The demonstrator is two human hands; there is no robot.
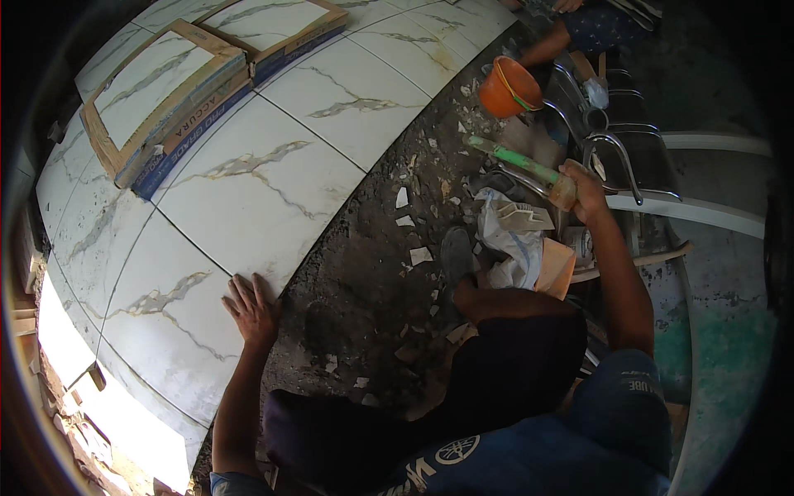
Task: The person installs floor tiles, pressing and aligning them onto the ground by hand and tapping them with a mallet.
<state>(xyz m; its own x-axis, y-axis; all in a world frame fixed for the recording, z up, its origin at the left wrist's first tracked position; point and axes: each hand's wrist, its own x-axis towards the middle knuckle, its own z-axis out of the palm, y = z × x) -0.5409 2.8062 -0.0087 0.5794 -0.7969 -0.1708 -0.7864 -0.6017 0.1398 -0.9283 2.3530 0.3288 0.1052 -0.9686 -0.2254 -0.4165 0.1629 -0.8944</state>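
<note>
My left hand point(252, 311) lies on a white marble-patterned floor tile point(169, 310) near the edge of the tiled area, fingers stretched out and spread. At the right, my right hand point(586, 193) is closed around the head end of what looks like a mallet point(521, 161). Its green handle points away to the left, over the bare ground and clutter. The head is dirty tan and partly covered by my fingers.
Framed tile boxes point(165, 107) rest on the far-left tiles. Beside the tiling runs dark soil point(356, 248) strewn with broken tile pieces. An orange bucket point(509, 88), a white sack point(506, 240) and a metal-framed chair point(616, 124) crowd the right. Another person's arm point(546, 43) shows beyond the bucket.
</note>
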